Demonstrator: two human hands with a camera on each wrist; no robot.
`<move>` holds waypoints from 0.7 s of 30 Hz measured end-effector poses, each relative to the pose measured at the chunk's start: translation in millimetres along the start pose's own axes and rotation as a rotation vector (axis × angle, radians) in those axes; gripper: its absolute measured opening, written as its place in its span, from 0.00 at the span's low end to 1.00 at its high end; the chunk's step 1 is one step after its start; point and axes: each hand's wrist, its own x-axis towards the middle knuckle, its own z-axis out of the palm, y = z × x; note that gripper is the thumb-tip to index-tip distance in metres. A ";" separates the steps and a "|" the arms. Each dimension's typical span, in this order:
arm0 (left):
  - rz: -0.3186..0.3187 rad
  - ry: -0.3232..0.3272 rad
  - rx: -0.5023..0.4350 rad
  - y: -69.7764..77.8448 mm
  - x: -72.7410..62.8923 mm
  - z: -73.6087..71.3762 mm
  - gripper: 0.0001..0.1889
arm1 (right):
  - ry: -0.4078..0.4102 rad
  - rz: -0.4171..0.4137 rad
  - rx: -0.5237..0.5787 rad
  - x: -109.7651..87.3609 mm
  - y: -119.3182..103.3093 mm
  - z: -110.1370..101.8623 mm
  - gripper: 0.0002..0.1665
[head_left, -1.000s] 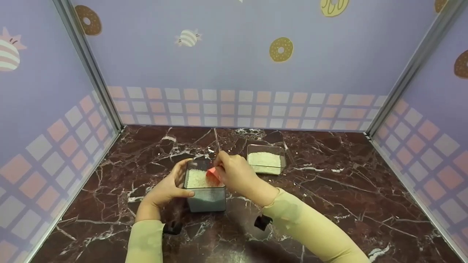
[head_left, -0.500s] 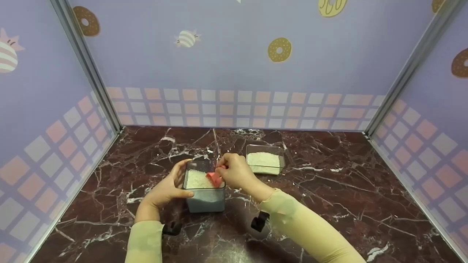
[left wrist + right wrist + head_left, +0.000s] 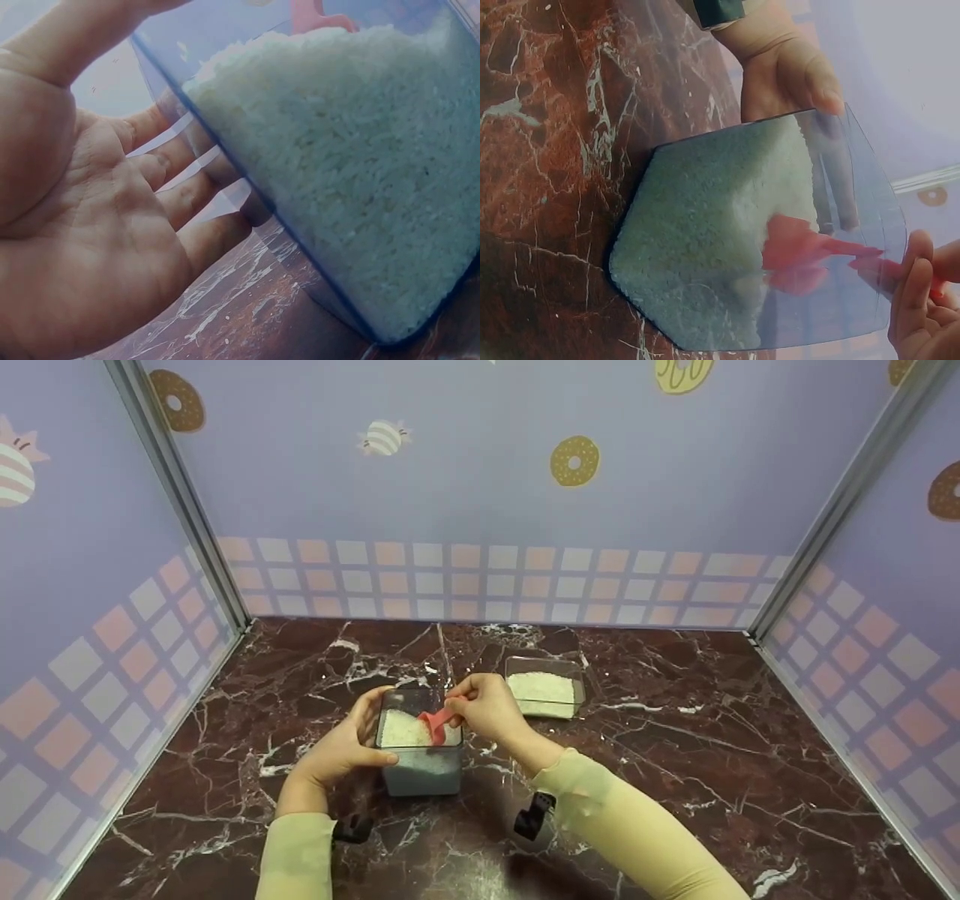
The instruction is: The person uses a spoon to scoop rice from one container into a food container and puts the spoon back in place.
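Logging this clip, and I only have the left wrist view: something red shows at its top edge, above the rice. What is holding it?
Observer: The right hand pinches the handle of that red scoop.
Operator: My thumb tip is cut off. Where is it?
Observer: The thumb of the left hand lies against the outside of the container, near its rim.
Operator: Any other vessel about?
Observer: Yes, the head view shows a second clear container, farther back and to the right.
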 end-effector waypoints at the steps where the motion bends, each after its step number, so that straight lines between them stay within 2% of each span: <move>1: 0.000 0.000 0.000 -0.1 -0.1 0.0 0.60 | 0.003 0.011 0.014 0.1 0.3 0.0 0.06; 11: 0.001 0.003 -0.014 1.6 0.6 1.0 0.60 | 0.016 0.084 0.167 1.7 3.8 -0.1 0.08; 14: 0.003 0.005 0.009 1.6 0.7 0.8 0.60 | 0.011 0.113 0.211 2.6 5.2 -0.3 0.08; 21: 0.001 0.015 0.035 1.8 0.4 1.0 0.60 | 0.003 0.156 0.256 3.7 4.9 -1.7 0.09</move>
